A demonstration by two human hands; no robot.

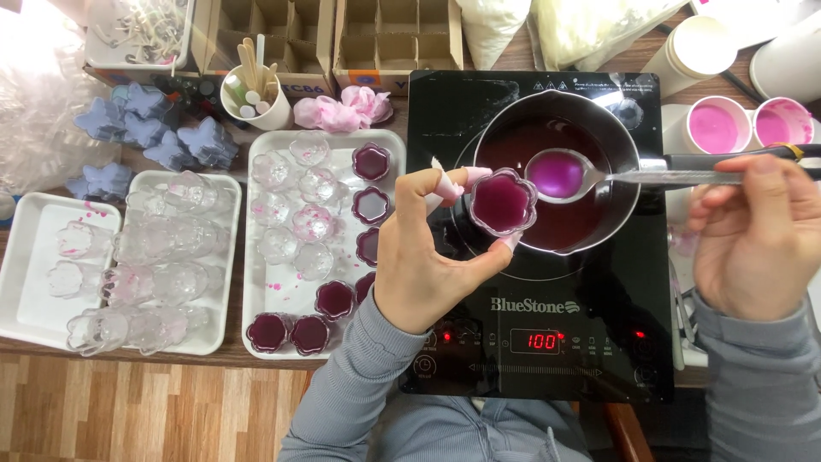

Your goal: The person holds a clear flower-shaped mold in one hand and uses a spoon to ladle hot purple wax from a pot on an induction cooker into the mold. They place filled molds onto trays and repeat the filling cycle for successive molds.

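Note:
My left hand (428,248) holds a small clear flower-shaped cup (503,204) filled with dark purple liquid, over the near rim of a metal saucepan (629,141). My right hand (753,235) grips a metal spoon (564,175) by its handle. The spoon's bowl holds purple liquid and hovers level beside the cup, above the purple liquid in the pan. The pan stands on a black induction hob (599,359) with a lit red display.
A white tray (282,299) left of the hob carries several filled and empty flower cups. Two more white trays (222,257) farther left hold empty clear cups. Blue flower moulds (154,128), a cup of sticks (256,94), pink tubs (714,124) and cardboard boxes line the back.

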